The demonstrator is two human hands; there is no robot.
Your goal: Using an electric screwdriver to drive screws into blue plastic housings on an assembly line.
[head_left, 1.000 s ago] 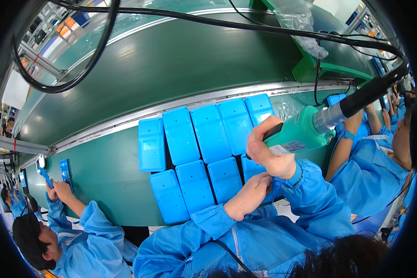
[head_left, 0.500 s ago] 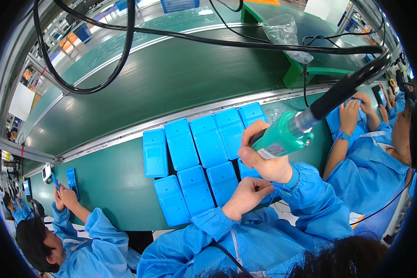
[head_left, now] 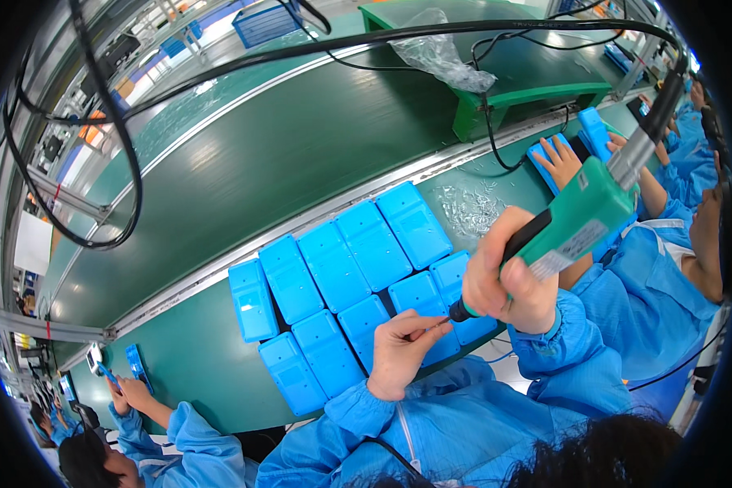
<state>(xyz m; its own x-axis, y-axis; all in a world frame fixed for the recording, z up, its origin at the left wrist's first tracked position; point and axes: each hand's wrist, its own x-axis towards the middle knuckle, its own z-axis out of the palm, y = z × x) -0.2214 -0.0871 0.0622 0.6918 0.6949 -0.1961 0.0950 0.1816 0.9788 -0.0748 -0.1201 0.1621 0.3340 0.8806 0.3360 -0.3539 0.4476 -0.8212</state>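
My right hand (head_left: pixel 512 272) is wrapped around a green electric screwdriver (head_left: pixel 581 220) with a black grip, held tilted with its black nose down and to the left. The fingertips of my left hand (head_left: pixel 407 346) are pinched together right at that nose. What they hold is too small to make out. Under and beside both hands, two rows of blue plastic housings (head_left: pixel 354 248) lie face down, with small holes near their corners. My left hand and the screwdriver hide parts of the nearer row.
Loose screws on a clear bag (head_left: pixel 473 207) lie right of the housings. Black cable (head_left: pixel 382 37) loops overhead to the screwdriver. Beyond a metal rail runs a green conveyor belt (head_left: pixel 301 163), with a green stand (head_left: pixel 520 98) over it. Co-workers sit close on both sides.
The screwdriver has swung so its nose now meets my left fingertips. My left hand has shifted slightly left. The view has turned, showing the screws on the right.
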